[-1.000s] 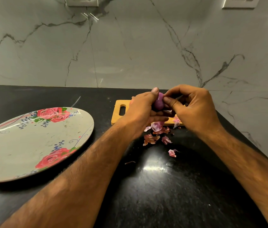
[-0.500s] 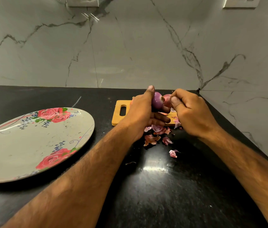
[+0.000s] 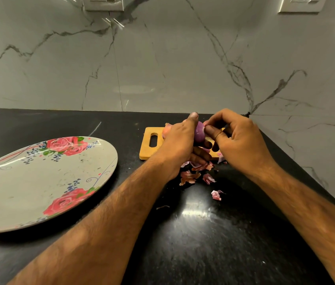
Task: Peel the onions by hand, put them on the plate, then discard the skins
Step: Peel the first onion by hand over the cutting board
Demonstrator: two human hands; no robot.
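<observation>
While left hand (image 3: 180, 144) is gripping onion (image 3: 199, 133) above board (image 3: 148, 149) at 1 o'clock, right hand (image 3: 238, 140) is pinching its top. Likely light, firm, slick where bared; holding sides, tugging papery skin. Plate (image 3: 39, 182) sitting at 10 o'clock.

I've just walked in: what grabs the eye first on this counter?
Two hands meet above a wooden cutting board at the back: the left hand grips a purple onion while the right hand pinches at its top. Pink skin scraps litter the black counter just in front, and a large rose-patterned plate lies to the left.
</observation>
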